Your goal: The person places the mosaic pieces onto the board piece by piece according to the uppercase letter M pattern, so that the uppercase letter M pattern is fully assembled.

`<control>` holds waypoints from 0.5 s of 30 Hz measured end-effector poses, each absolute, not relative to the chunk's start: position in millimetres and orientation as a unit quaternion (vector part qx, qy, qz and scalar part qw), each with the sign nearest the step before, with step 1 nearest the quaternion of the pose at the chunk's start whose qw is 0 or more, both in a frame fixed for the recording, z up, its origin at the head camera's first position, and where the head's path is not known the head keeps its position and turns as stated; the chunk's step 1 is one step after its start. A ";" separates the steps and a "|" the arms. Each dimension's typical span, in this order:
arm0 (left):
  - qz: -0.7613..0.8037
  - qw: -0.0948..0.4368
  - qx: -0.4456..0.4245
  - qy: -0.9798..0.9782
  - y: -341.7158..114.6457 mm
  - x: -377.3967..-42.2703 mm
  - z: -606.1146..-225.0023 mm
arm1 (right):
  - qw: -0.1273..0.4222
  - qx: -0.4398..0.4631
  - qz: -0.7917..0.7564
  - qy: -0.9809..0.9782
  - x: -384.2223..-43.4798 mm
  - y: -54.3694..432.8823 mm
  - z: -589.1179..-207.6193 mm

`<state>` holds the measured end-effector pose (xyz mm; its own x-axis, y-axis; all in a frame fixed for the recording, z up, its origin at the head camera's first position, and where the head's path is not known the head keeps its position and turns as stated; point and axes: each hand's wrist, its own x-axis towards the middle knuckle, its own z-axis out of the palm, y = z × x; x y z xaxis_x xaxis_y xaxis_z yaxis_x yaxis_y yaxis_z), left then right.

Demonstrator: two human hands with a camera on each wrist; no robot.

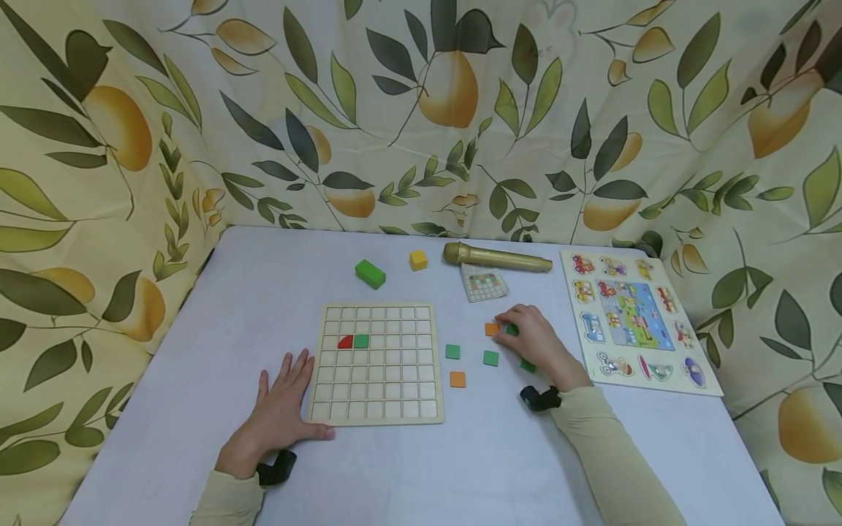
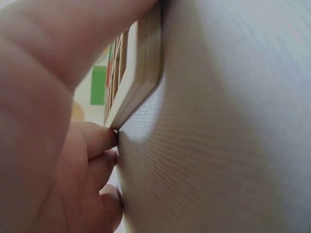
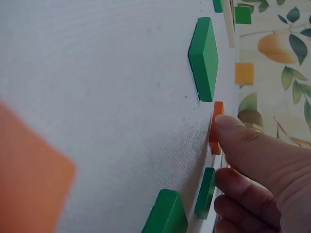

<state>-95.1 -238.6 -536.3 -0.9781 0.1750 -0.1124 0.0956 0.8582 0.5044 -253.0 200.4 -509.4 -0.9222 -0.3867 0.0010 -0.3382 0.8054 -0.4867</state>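
A wooden grid board (image 1: 375, 394) lies flat, holding a red quarter-round tile (image 1: 346, 341) beside a green square tile (image 1: 361, 341). My left hand (image 1: 279, 405) rests on the table at the board's lower left corner, fingers spread along the left edge and thumb at the front edge. To the board's right, my right hand (image 1: 536, 340) pinches an orange square tile (image 3: 218, 128), with the thumb on its face; the index finger is hidden in the right wrist view. One green tile (image 3: 206, 193) lies right by the curled fingers.
Between board and right hand lie green tiles (image 1: 490, 358) and another orange tile (image 1: 457, 380). Behind are a green block (image 1: 370, 274), a yellow cube (image 1: 418, 260), a gold microphone (image 1: 500, 257) and a pattern card (image 1: 484, 283). A picture puzzle board (image 1: 684, 376) lies far right.
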 end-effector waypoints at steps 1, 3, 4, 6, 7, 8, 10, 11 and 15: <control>0.257 0.077 0.070 0.961 -238.6 -95.1 -536.3 | 0.050 -0.191 -0.246 0.949 -252.9 200.6 -509.5; 0.257 0.076 0.070 0.961 -238.5 -95.0 -536.3 | 0.055 -0.188 -0.243 0.950 -253.1 200.5 -509.7; 0.256 0.076 0.070 0.961 -238.4 -94.9 -536.2 | 0.058 -0.185 -0.242 0.951 -253.3 200.4 -509.9; 0.256 0.076 0.070 0.961 -238.2 -94.7 -536.0 | 0.064 -0.180 -0.240 0.952 -253.9 199.6 -510.3; 0.255 0.076 0.070 0.961 -238.1 -94.6 -535.8 | 0.067 -0.178 -0.239 0.952 -254.2 199.3 -510.5; 0.254 0.076 0.070 0.961 -238.1 -94.5 -535.6 | 0.069 -0.177 -0.239 0.952 -254.5 198.9 -510.6; 0.255 0.076 0.070 0.961 -237.9 -94.5 -535.3 | 0.071 -0.176 -0.239 0.952 -254.8 198.0 -510.5; 0.255 0.076 0.070 0.961 -237.8 -94.5 -535.1 | 0.071 -0.176 -0.238 0.952 -254.9 197.7 -510.3; 0.256 0.075 0.069 0.961 -237.8 -94.9 -535.7 | 0.069 -0.177 -0.234 0.954 -254.7 197.3 -509.3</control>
<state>-94.9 -237.8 -535.7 -0.9791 0.1718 -0.1093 0.0946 0.8592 0.5029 -254.7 197.3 -509.3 -0.9279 -0.3696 -0.0497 -0.3047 0.8282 -0.4703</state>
